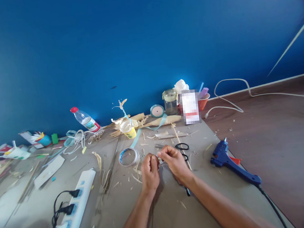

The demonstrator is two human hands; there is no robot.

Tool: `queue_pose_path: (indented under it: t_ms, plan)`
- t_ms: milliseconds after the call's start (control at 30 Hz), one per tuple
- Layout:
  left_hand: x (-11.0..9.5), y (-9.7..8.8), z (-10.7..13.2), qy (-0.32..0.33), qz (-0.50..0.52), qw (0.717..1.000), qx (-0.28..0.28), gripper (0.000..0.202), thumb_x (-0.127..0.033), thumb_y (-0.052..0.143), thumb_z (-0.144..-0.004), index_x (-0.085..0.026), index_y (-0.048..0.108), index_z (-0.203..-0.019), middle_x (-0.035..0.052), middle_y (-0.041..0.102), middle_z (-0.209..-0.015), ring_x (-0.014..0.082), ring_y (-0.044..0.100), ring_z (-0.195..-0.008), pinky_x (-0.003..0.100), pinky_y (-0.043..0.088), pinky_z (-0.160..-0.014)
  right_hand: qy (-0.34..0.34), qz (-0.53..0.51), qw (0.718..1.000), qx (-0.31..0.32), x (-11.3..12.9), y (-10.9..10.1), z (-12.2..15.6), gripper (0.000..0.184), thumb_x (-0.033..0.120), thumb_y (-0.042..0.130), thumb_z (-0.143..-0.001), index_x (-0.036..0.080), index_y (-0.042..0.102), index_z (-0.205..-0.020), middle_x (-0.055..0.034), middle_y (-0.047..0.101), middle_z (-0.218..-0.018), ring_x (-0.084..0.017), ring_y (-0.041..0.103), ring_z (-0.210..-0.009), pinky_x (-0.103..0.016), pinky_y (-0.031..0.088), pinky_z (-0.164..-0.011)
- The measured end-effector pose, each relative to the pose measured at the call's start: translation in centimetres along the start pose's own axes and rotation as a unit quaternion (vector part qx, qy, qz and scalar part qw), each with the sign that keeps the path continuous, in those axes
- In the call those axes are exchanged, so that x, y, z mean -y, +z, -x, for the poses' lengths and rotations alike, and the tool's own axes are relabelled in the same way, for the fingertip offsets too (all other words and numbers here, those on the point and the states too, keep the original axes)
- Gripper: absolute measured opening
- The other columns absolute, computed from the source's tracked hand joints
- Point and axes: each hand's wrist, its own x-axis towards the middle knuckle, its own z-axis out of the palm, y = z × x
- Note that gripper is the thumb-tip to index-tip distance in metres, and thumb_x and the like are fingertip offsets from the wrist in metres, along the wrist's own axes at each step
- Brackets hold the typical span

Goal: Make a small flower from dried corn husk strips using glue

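Note:
My left hand (150, 172) is closed in a loose fist above the table, thumb and fingers pressed together. Close beside it, my right hand (175, 162) pinches with thumb and forefinger, the two hands almost touching. Whatever is between the fingers is too small to make out. Black-handled scissors (182, 147) lie just behind my right hand, partly covered by it. A thin pale stick (176, 135) runs past the scissor handles. To the left of my left hand is a roll of tape (128, 165). Scraps of dried husk (137, 175) are scattered around the hands.
A blue glue gun (229, 165) lies at the right table edge. On the left is a white power strip (81, 201) with black plugs. Along the blue wall stand a bottle (87, 120), a yellow cup (129, 133), a ribbon spool (157, 110) and a glass jar (170, 103).

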Motion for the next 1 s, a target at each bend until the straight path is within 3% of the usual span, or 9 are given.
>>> queue_pose_path:
  t_ms: [67, 233, 467, 600, 733, 833, 900, 1000]
  plan:
    - [-0.1, 0.0, -0.1, 0.000, 0.015, 1.000, -0.003, 0.034, -0.039, 0.036, -0.088, -0.020, 0.044, -0.060, -0.0018, 0.044, -0.055, 0.0126, 0.042, -0.053, 0.025, 0.034, -0.055, -0.021, 0.037, 0.999, -0.006, -0.1, -0.2, -0.1, 0.029, 0.034, 0.067, -0.066, 0.019, 0.047, -0.051, 0.0062, 0.042, -0.050, -0.008, 0.035, -0.050, -0.023, 0.030, -0.051]
    - [-0.4, 0.0, -0.3, 0.033, 0.041, 0.998, -0.025, 0.016, -0.034, 0.053, -0.079, -0.019, 0.056, -0.084, 0.0033, 0.057, -0.080, 0.0167, 0.053, -0.075, 0.028, 0.041, -0.070, -0.044, 0.100, 0.994, -0.024, 0.1, -0.4, -0.2, 0.030, 0.033, 0.062, -0.070, 0.019, 0.044, -0.050, 0.0059, 0.038, -0.050, -0.009, 0.033, -0.050, -0.023, 0.029, -0.049]
    - [-0.5, 0.0, -0.3, 0.014, 0.020, 1.000, -0.007, 0.013, -0.028, 0.052, -0.079, -0.018, 0.058, -0.074, 0.0007, 0.057, -0.070, 0.0148, 0.051, -0.067, 0.025, 0.039, -0.064, -0.065, 0.120, 0.990, -0.025, 0.3, -0.3, 0.0, 0.029, 0.032, 0.063, -0.070, 0.019, 0.046, -0.050, 0.0043, 0.041, -0.054, -0.010, 0.037, -0.053, -0.025, 0.029, -0.052]
    - [0.3, 0.0, -0.4, -0.021, 0.036, 0.999, -0.022, 0.016, -0.031, 0.052, -0.079, -0.017, 0.056, -0.071, -0.0011, 0.053, -0.064, 0.0126, 0.048, -0.060, 0.022, 0.037, -0.058, -0.107, 0.126, 0.983, -0.080, 1.1, -1.5, -0.7, 0.031, 0.034, 0.058, -0.075, 0.020, 0.042, -0.053, 0.0059, 0.034, -0.051, -0.009, 0.031, -0.049, -0.024, 0.027, -0.049]
    - [1.0, 0.0, -0.6, -0.031, 0.037, 0.998, -0.038, 0.017, -0.033, 0.051, -0.079, -0.017, 0.055, -0.073, -0.0013, 0.053, -0.064, 0.0121, 0.047, -0.059, 0.022, 0.036, -0.056, -0.215, 0.276, 0.932, -0.094, 2.3, -3.1, -1.7, 0.028, 0.032, 0.046, -0.084, 0.020, 0.051, -0.060, 0.0016, 0.043, -0.059, -0.013, 0.041, -0.058, -0.026, 0.034, -0.057]
    - [1.1, 0.0, -0.8, -0.019, 0.034, 0.998, -0.045, 0.017, -0.033, 0.053, -0.078, -0.017, 0.056, -0.073, -0.0008, 0.054, -0.065, 0.0125, 0.048, -0.061, 0.022, 0.036, -0.058, -0.268, 0.382, 0.881, -0.079, 2.7, -3.6, -2.1, 0.017, 0.028, 0.046, -0.084, 0.018, 0.060, -0.081, -0.0052, 0.052, -0.078, -0.018, 0.050, -0.074, -0.030, 0.040, -0.067]
    - [0.9, -0.1, -0.8, -0.016, 0.031, 0.998, -0.048, 0.016, -0.032, 0.052, -0.078, -0.017, 0.056, -0.073, -0.0009, 0.054, -0.065, 0.0124, 0.048, -0.061, 0.022, 0.036, -0.058, -0.294, 0.427, 0.852, -0.079, 2.7, -3.7, -2.2, 0.021, 0.025, 0.047, -0.083, 0.017, 0.058, -0.099, -0.0099, 0.054, -0.093, -0.021, 0.051, -0.086, -0.034, 0.042, -0.074]
    - [0.8, -0.1, -0.9, -0.013, 0.017, 0.998, -0.057, 0.017, -0.032, 0.050, -0.078, -0.017, 0.056, -0.074, -0.0012, 0.054, -0.065, 0.0123, 0.048, -0.061, 0.022, 0.036, -0.058, -0.325, 0.466, 0.817, -0.096, 2.8, -3.9, -2.5, 0.030, 0.023, 0.047, -0.082, 0.017, 0.053, -0.110, -0.0126, 0.055, -0.103, -0.025, 0.050, -0.097, -0.042, 0.040, -0.084]
